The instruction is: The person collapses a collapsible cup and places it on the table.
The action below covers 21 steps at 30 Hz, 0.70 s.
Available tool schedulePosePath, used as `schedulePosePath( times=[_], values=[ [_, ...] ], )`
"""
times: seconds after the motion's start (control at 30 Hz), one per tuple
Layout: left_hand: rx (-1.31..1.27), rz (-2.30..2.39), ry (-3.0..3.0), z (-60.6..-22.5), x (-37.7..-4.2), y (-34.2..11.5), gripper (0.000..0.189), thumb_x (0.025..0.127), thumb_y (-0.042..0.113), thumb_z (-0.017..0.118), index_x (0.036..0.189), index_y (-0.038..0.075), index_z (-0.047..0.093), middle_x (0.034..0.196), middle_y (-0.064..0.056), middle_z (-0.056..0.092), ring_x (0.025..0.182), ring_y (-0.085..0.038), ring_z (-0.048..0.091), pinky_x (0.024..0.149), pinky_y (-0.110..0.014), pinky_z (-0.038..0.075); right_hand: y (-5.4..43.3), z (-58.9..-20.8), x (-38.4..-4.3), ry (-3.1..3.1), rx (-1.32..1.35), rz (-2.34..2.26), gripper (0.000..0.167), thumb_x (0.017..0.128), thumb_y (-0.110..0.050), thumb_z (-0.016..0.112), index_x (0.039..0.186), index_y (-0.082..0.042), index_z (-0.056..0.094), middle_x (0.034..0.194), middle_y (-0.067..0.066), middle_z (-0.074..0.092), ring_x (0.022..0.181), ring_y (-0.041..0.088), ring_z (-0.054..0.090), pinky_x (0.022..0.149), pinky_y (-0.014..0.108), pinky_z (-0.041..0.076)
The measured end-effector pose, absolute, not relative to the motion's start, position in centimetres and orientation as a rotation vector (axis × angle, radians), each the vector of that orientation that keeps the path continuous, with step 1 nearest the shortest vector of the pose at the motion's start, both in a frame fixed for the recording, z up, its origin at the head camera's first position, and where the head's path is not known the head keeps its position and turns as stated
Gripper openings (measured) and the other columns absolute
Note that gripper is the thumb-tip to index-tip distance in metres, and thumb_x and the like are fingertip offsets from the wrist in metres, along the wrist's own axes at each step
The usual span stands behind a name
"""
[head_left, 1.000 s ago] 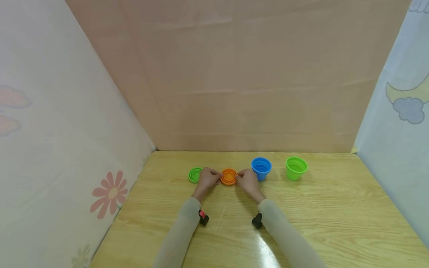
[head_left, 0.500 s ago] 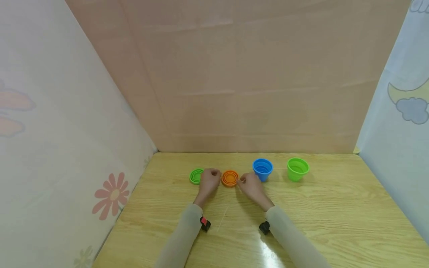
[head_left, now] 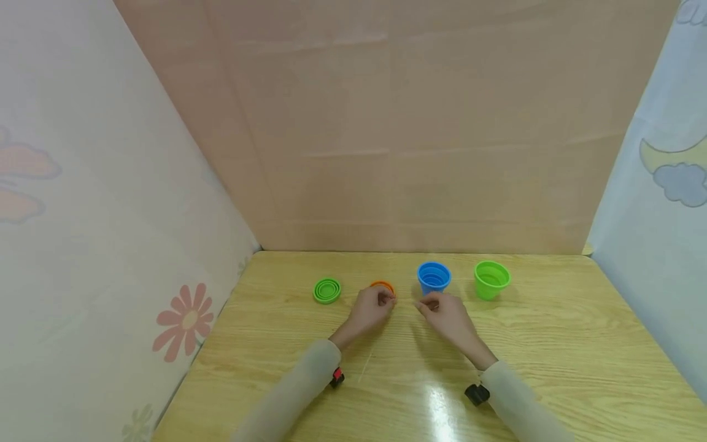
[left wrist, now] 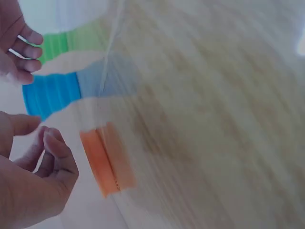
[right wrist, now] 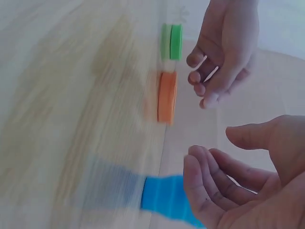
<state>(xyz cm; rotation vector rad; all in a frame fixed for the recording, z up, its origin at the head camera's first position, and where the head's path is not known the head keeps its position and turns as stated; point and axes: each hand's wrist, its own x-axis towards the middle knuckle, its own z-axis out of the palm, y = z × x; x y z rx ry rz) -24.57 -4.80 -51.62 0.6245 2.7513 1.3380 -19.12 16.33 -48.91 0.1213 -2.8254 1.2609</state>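
Observation:
In the head view my left hand (head_left: 367,310) hovers over the front of a flat, collapsed orange cup (head_left: 382,284) and hides most of it. The left wrist view shows daylight between those loosely bent fingers and the orange cup (left wrist: 101,162), which lies on the table. My right hand (head_left: 452,320) is in front of an upright blue collapsible cup (head_left: 434,275), its fingers overlapping the cup's base in the head view. Nothing is between the thumb and fingers of the right hand (right wrist: 238,179). Left of both hands lies a collapsed green cup (head_left: 327,291).
An expanded green cup (head_left: 491,279) stands to the right of the blue one. The wood-grain table (head_left: 563,344) ends at a beige sheet (head_left: 420,153) behind, with patterned white sheets on both sides. Each sleeve carries a small black wrist camera (head_left: 477,394).
Both hands have shifted right: the left from beside the orange cup to over its front, the right away from its edge toward the blue cup. The collapsed green cup is now uncovered.

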Motion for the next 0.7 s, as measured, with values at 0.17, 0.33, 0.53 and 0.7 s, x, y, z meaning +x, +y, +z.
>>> schedulePosePath(
  times=[0.17,0.33,0.53,0.7],
  values=[
    [0.765,1.153,2.785,-51.3,-24.8,-4.0,0.023,0.1,0.022,0.073,0.115,0.004,0.075,0.097,-0.005,0.076,0.081,-0.005,0.065,0.073,-0.016,0.056,18.7,-49.5,-18.4,-2.774,0.072,1.292,0.026,0.102,-0.025,0.07,0.112,-0.002,0.077,0.104,0.013,0.079,0.094,0.026,0.076,0.077,0.04,0.065],
    [0.784,1.063,2.784,-50.3,-26.1,-3.1,0.04,0.101,0.029,0.073,0.13,0.003,0.068,0.111,-0.009,0.075,0.095,-0.015,0.069,0.082,-0.022,0.059,20.6,-50.6,-18.1,-2.732,-0.021,1.322,0.036,0.103,-0.034,0.069,0.115,0.001,0.07,0.108,0.018,0.076,0.098,0.028,0.074,0.081,0.037,0.064],
    [0.722,1.183,2.637,-50.1,-27.4,-2.4,0.052,0.099,0.031,0.076,0.141,0.005,0.062,0.13,-0.015,0.072,0.115,-0.026,0.07,0.095,-0.032,0.062,21.5,-51.2,-18.6,-2.725,-0.052,1.435,0.059,0.102,-0.039,0.07,0.136,0.007,0.054,0.135,0.03,0.063,0.126,0.047,0.063,0.105,0.057,0.058],
    [0.659,1.277,2.549,-50.6,-28.2,-1.3,0.058,0.096,0.032,0.079,0.146,0.01,0.059,0.138,-0.012,0.069,0.124,-0.026,0.067,0.102,-0.038,0.062,22.0,-51.4,-19.7,-2.755,-0.072,1.543,0.077,0.099,-0.043,0.073,0.15,0.007,0.043,0.152,0.032,0.05,0.141,0.053,0.05,0.115,0.062,0.05]
  ],
)
